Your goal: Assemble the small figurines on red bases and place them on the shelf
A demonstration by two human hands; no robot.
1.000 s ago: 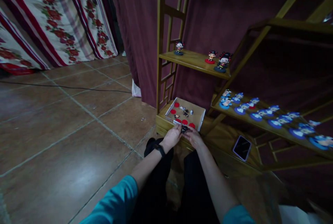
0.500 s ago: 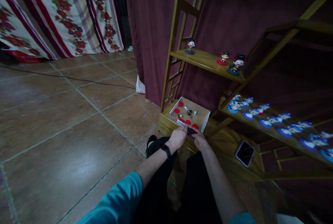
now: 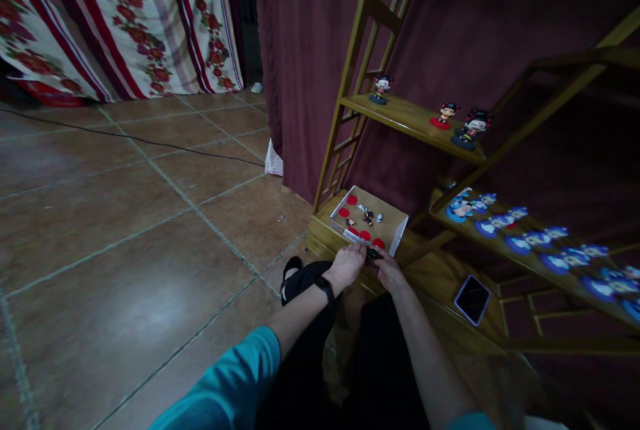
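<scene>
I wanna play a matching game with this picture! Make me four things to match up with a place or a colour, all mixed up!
1. small dark piece
2. red discs
3. phone-like device
4. sleeves

A. teal
B. inside the open box
C. between the left hand and right hand
D. on the low wooden surface

Pairs: 1-C, 2-B, 3-D, 4-A

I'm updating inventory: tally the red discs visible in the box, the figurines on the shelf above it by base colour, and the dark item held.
Red discs: 5
Dark-based figurines: 2
Red-based figurine: 1
Dark item: 1
Total: 9
</scene>
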